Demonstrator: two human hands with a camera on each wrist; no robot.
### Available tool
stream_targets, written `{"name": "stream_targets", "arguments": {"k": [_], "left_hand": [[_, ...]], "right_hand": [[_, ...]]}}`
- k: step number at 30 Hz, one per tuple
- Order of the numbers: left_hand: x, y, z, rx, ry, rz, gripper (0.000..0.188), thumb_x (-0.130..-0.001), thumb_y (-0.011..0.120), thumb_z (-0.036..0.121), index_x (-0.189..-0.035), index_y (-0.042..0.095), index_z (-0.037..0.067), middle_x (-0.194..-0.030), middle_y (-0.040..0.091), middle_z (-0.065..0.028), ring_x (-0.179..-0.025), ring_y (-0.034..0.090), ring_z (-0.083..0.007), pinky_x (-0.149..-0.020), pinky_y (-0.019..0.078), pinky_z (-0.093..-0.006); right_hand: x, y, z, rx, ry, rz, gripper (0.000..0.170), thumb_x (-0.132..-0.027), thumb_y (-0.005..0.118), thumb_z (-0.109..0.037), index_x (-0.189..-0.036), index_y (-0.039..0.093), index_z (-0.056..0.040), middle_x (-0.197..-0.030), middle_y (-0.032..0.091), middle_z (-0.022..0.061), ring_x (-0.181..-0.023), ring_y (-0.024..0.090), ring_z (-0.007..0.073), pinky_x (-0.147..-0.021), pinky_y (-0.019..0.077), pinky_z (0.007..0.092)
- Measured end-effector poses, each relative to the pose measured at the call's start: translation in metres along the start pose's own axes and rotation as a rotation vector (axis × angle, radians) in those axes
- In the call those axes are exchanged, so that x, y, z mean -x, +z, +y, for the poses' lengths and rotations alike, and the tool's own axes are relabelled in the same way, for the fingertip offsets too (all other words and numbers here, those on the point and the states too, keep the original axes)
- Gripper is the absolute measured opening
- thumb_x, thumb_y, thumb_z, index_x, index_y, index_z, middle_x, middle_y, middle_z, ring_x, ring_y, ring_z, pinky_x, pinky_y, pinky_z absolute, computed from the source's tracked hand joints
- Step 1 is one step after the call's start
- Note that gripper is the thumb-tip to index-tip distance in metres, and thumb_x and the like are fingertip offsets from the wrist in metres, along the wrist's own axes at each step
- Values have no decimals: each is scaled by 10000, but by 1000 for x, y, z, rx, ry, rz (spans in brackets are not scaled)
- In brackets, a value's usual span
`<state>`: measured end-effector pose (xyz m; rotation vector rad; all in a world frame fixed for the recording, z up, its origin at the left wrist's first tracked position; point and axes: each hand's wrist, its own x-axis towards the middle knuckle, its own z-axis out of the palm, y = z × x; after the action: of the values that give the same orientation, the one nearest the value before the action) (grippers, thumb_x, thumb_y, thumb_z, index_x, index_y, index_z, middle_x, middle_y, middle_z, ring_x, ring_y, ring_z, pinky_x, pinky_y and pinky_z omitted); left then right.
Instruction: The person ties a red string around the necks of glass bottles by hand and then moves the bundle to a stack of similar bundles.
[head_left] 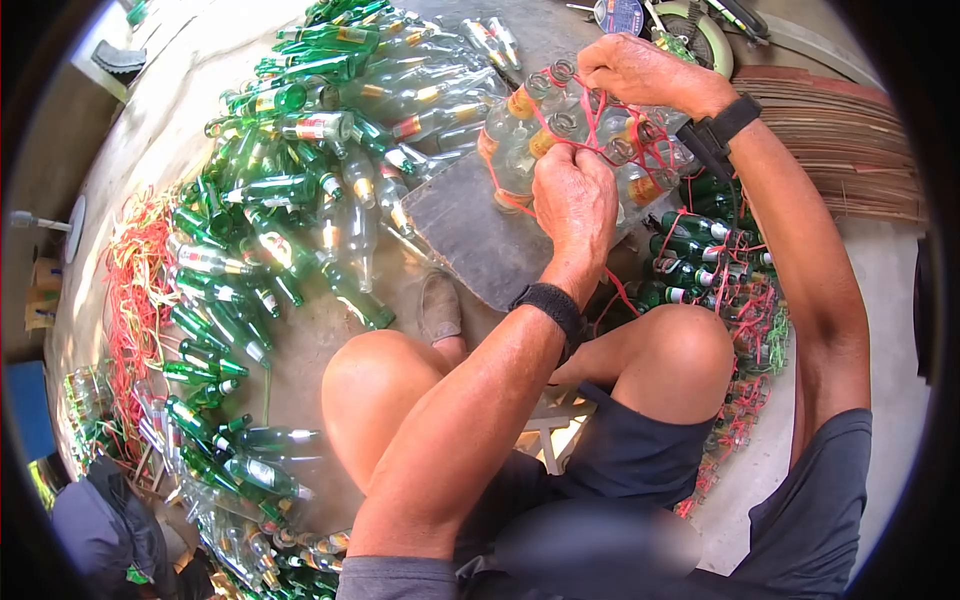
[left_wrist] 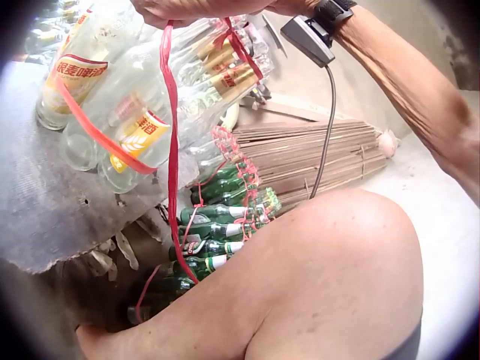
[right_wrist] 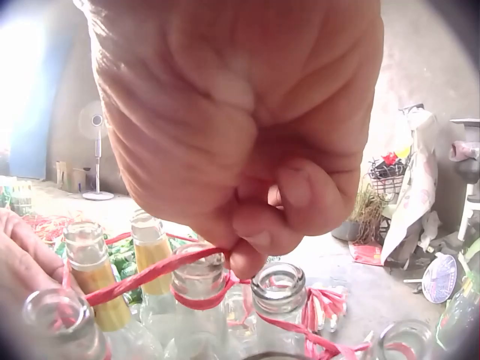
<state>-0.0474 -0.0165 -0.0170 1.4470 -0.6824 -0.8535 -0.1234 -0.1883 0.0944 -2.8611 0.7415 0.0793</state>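
A bundle of clear glass bottles [head_left: 518, 150] with yellow labels stands on a dark board [head_left: 465, 235] before the person's knees. Red plastic twine [right_wrist: 142, 281] runs around and between the bottle necks. The right hand [head_left: 650, 75] is above the far side of the bundle, its curled fingers pinching the twine beside a bottle mouth [right_wrist: 279, 281] in the right wrist view. At the near side, the left hand [head_left: 578, 205] is closed around the twine, with a red strand [left_wrist: 171, 135] hanging below it in the left wrist view.
Green and clear loose bottles [head_left: 270, 190] heap across the floor to the left, beside a pile of red twine [head_left: 140, 280]. Tied bundles of green bottles [head_left: 690, 250] stand right of the board. Stacked wooden strips [head_left: 830, 140] and a wheel [head_left: 700, 40] lie beyond.
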Motion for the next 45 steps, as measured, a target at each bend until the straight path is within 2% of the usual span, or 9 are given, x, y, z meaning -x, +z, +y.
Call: {"name": "stream_targets", "arguments": {"k": [2,9,14,24,26,30,32,42,45], "left_hand": [[-1,-1,1,5,-63,-43,291,-960,552,206,-921,724,-27,-943,725,-309,-941,693,-528,-828,523,-579],[-1,-2,3,-29,-95,-52,294,-954,559,203,-914,730,-32,-932,722,-314,-933,695,-527,-834,526,-582],[-1,-3,2,-21,-58,-45,297,-954,556,197,-915,736,-35,-934,721,-318,-934,697,-525,-840,528,-584],[0,-5,5,-96,-100,-54,304,-950,558,201,-920,737,-43,-948,723,-324,-957,701,-523,-854,529,-581],[-1,-4,0,-63,-41,-22,314,-937,532,149,-934,743,-84,-698,683,-153,-698,667,-225,-711,512,-426],[0,-9,4,-99,-58,-26,318,-936,535,158,-936,737,-88,-700,684,-160,-703,670,-238,-714,513,-431],[0,-12,8,-119,-119,-65,295,-931,561,198,-918,733,-41,-942,721,-327,-956,700,-526,-856,528,-580],[-5,-28,6,-138,-68,-106,275,-863,560,165,-811,719,-54,-788,703,-305,-810,722,-487,-770,545,-545],[-6,-39,15,-151,-63,-101,284,-862,564,169,-777,708,-61,-702,681,-274,-700,725,-414,-717,544,-508]], "right_hand": [[3,-2,3,21,72,-63,203,-955,613,-134,-864,567,42,-691,503,202,-641,472,338,-645,439,454],[12,-5,-1,79,25,-10,180,-938,616,-122,-862,574,36,-711,529,213,-661,483,359,-656,442,472],[17,-5,2,78,-16,6,144,-908,634,-119,-906,627,24,-788,622,206,-761,616,410,-715,498,477],[3,-2,15,170,-88,119,179,-833,687,-127,-946,766,-13,-830,739,175,-783,720,355,-730,560,470],[-8,-7,14,17,25,-87,132,-807,744,-82,-903,773,3,-816,760,103,-757,730,258,-698,565,396],[-16,-11,11,-71,133,-171,122,-785,764,-69,-864,776,23,-734,748,69,-672,691,155,-615,548,343],[-20,-7,21,-115,71,-167,119,-776,774,-79,-826,771,29,-685,724,44,-625,651,111,-569,519,318],[-11,1,27,-129,125,-140,133,-786,768,-96,-849,773,21,-734,737,59,-651,651,143,-603,517,335],[2,8,29,-75,-4,38,162,-833,752,-117,-917,766,21,-791,732,83,-708,667,189,-666,528,349]]}}
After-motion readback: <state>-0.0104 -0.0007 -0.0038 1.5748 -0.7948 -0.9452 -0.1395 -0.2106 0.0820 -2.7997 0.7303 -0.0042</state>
